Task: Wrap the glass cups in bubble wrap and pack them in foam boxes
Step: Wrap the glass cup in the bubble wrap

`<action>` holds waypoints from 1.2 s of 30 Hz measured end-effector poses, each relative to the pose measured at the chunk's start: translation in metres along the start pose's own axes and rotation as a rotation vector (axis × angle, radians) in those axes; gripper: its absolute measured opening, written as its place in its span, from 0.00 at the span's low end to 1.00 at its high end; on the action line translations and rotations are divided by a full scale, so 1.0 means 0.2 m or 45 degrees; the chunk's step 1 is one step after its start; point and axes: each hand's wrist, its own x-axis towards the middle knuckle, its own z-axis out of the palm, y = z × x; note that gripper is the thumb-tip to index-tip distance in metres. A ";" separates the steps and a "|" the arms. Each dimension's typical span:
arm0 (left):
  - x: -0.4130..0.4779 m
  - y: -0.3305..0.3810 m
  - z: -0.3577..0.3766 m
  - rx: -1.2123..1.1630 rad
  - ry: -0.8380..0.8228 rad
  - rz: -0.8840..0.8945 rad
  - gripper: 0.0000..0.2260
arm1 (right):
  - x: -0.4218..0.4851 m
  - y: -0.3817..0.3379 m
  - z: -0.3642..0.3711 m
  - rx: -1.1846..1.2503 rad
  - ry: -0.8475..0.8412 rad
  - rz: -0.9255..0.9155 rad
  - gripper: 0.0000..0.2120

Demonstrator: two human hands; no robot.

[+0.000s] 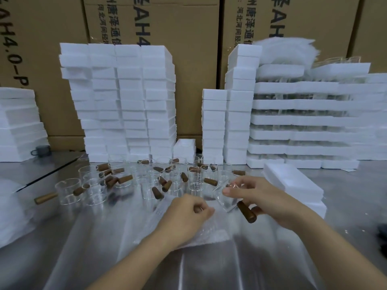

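- While the right hand (pixel 263 199) holds one glass cup (pixel 225 198) tilted just above the tabletop (pixel 356 185), its fingers curl round the clear wall. The cup's brown wooden handle (pixel 247 212) sticks out toward the person, below the palm.
- The left hand (pixel 188 210) sits just beside that cup. Its fingers are curled, thumb pressed to forefinger, pinching the far edge of one bubble wrap sheet (pixel 188 237) that lies flat under both hands.
- Behind the hands stands a cluster of loose cups (pixel 92 181), roughly twenty, touching or nearly so, with handles pointing every way. An exact count cannot be made through the glass.
- Foam boxes stand in five groups:
  - a tall block (pixel 125 101) of four columns at the back
  - a short stack (pixel 184 147) just right of it
  - a pair of columns (pixel 228 122), the right one taller
  - a left stack (pixel 16 122) at the frame edge
  - a small pile (pixel 293 185) just right of the right hand
- At far right, about seven layers of foam trays (pixel 303 120) stand with glassware between them.
- One grey mug (pixel 40 150) sits by the left stack.
- Cardboard cartons (pixel 188 80) close off the back.
- Open room lies along the near edge, between and around the forearms, where clear film (pixel 209 268) covers the surface. A bare strip also runs right of the small pile.
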 end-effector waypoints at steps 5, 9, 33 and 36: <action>0.00 0.06 -0.04 -0.264 0.275 0.002 0.09 | 0.00 0.00 0.01 -0.062 -0.064 0.043 0.28; -0.04 0.12 -0.07 -0.181 0.374 0.262 0.09 | -0.01 -0.01 0.01 -0.121 -0.048 0.089 0.27; -0.04 0.15 -0.29 -0.552 0.052 -0.060 0.12 | 0.01 -0.04 0.15 0.736 -0.196 -0.105 0.27; -0.02 0.13 -0.26 -0.503 0.085 0.079 0.06 | 0.01 -0.03 0.14 0.701 -0.073 -0.134 0.28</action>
